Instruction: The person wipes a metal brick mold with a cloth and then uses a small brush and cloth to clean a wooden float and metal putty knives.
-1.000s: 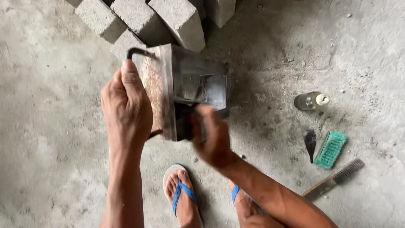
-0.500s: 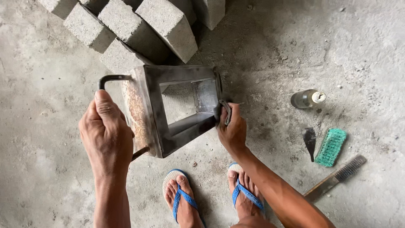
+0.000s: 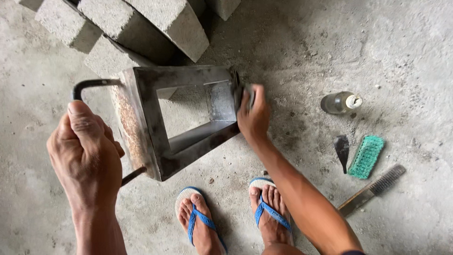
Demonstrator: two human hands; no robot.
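Left hand fisted on the bent handle steadies the tilted steel block mould on the floor; right hand presses a small pad, barely visible, against its outer wall. Firm bracing and even strokes seem advisable.

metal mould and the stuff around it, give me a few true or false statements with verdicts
1. The left hand grips the handle of the metal mould. True.
2. The right hand rests flat on the floor. False: it is at the mould's far side, on its outer wall.
3. A green brush lies on the floor right of the mould. True.
4. The bottle stands upright. False: it lies on its side.
5. Concrete blocks lie beyond the mould. True.
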